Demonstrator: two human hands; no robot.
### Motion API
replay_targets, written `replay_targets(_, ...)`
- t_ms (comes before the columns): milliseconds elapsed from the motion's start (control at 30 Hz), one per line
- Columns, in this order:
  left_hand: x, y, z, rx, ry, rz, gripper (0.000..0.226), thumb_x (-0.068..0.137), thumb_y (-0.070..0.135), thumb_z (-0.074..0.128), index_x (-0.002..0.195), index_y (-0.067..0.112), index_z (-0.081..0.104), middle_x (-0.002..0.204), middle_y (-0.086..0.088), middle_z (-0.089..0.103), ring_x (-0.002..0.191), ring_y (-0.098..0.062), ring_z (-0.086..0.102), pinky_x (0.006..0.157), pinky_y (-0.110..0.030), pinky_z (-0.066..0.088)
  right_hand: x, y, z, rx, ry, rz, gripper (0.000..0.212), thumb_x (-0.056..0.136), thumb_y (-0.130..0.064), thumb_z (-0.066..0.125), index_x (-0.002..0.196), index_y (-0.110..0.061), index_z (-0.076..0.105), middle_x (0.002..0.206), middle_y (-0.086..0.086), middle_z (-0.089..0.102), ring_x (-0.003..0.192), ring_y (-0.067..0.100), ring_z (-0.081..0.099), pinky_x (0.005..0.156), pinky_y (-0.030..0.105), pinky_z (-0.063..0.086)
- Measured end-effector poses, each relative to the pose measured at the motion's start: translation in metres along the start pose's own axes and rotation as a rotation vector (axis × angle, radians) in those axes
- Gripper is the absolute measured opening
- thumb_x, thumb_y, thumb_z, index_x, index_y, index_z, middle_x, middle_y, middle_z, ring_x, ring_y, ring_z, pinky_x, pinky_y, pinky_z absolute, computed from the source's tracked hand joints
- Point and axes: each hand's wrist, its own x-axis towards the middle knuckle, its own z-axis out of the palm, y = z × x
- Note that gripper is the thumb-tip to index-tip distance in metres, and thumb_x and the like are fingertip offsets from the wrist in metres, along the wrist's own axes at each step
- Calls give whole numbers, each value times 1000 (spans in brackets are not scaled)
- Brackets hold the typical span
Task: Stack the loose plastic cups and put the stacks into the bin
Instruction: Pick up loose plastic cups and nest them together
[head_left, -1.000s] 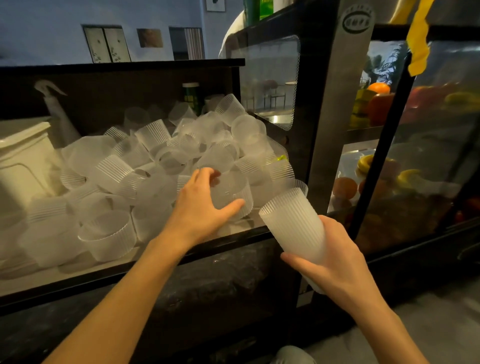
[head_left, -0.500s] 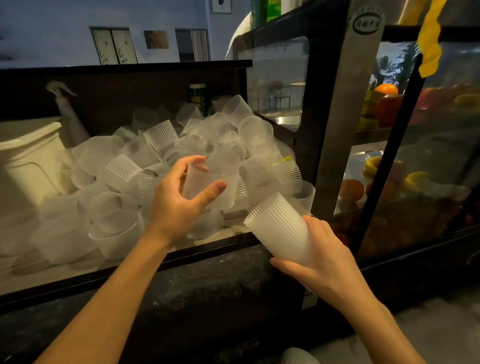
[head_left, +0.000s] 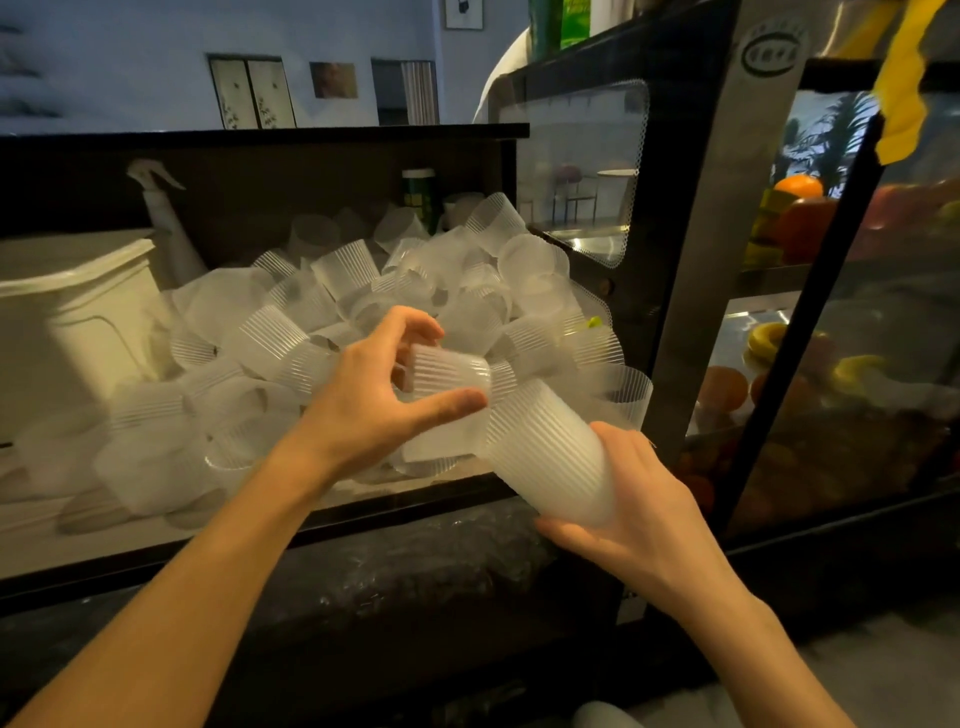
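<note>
Cups: thin, ribbed, translucent plastic; judged to be very light, springy in the wall and easily crushed, so a gentle hold around the ribbed side wall is advised, the ribs giving some purchase.
Stack (head_left: 550, 457): held tilted, its open mouth turned up and to the left, its base in the palm; several nested cups are suggested by its cloudy look, though the number cannot be told.
Right hand (head_left: 639, 499): curled round the lower part of the stack from beneath, the fingers wrapped on the far side.
Loose cup (head_left: 449, 375): held on its side, just at the mouth of the stack; whether it has entered cannot be told.
Left hand (head_left: 374, 395): partly open, the loose cup pinched between thumb below and curled fingers above.
Pile (head_left: 322, 332): many loose cups are heaped on the shelf behind both hands, well short of being sorted.
Bin (head_left: 78, 317): a white lidded container at the far left is taken to be it; no stack is seen in it.
Fruit (head_left: 800, 208): seen behind glass at the right.
</note>
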Motion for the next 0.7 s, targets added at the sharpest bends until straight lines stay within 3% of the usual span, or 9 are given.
replay_targets(100, 8, 3, 1, 121, -170, 14, 60, 66, 82, 55, 104, 35, 50, 98, 15, 60, 87, -4, 59, 77, -26, 53, 5, -4, 1, -24, -7, -44, 83, 62, -64, 73, 129, -38, 31, 111, -18, 38, 97, 7, 52, 76, 30, 55)
replay_targets(167, 11, 7, 5, 123, -236, 27, 59, 73, 85, 43, 104, 35, 54, 101, 16, 60, 92, -4, 57, 77, -25, 49, 6, -6, 3, -19, -6, -80, 84, 60, -68, 68, 128, -39, 31, 110, -20, 37, 97, 6, 51, 75, 30, 55)
replay_targets(233, 8, 10, 18, 87, -289, 41, 75, 78, 87, 26, 124, 34, 52, 120, 18, 55, 108, 4, 51, 86, -16, 41, 6, -8, 6, 2, 13, -103, 85, 59, -71, 65, 130, -37, 32, 111, -18, 39, 96, 6, 51, 74, 30, 56)
replay_targets(300, 1, 14, 33, 57, -344, 31, 92, 78, 86, 11, 149, 32, 33, 144, 17, 42, 127, 7, 38, 100, -16, 31, 5, -7, 9, 22, 32, -102, 87, 60, -69, 68, 131, -35, 33, 111, -18, 39, 97, 6, 51, 74, 29, 55)
replay_targets(367, -1, 15, 41, 30, -315, 56, 97, 78, 85, 7, 156, 29, 22, 155, 14, 31, 139, 3, 28, 110, -18, 23, 2, -4, 10, 39, 32, -87, 87, 60, -71, 66, 131, -36, 31, 113, -20, 37, 98, 4, 50, 76, 25, 53)
replay_targets(467, 8, 11, 34, -55, -118, 76, 86, 86, 80, 20, 149, 24, 38, 141, 10, 49, 127, 9, 43, 105, -10, 35, -6, 5, 7, 62, 46, -44, 84, 62, -72, 66, 130, -38, 31, 115, -20, 37, 98, 4, 50, 76, 26, 53)
replay_targets(567, 21, 5, 30, 45, -8, 33, 59, 94, 53, 51, 143, 22, 46, 129, 8, 56, 114, 2, 53, 101, -21, 46, -14, 15, 2, 86, 82, 54, 82, 65, -64, 74, 130, -34, 35, 117, -15, 40, 100, 8, 53, 78, 32, 54)
replay_targets(633, 29, 0, 31, 248, -56, 50, 65, 91, 50, 60, 146, 19, 43, 134, 4, 53, 121, -8, 49, 105, -31, 43, -16, 20, -2, 92, 104, 108, 82, 66, -60, 77, 131, -30, 36, 118, -13, 42, 100, 8, 53, 78, 31, 55)
replay_targets(700, 37, -3, 36, 548, -166, 63, 83, 84, 64, 61, 150, 20, 35, 144, -1, 46, 131, -19, 42, 109, -38, 35, -18, 23, -4, 93, 113, 144, 80, 67, -59, 77, 129, -31, 36, 117, -13, 44, 97, 8, 53, 77, 32, 56)
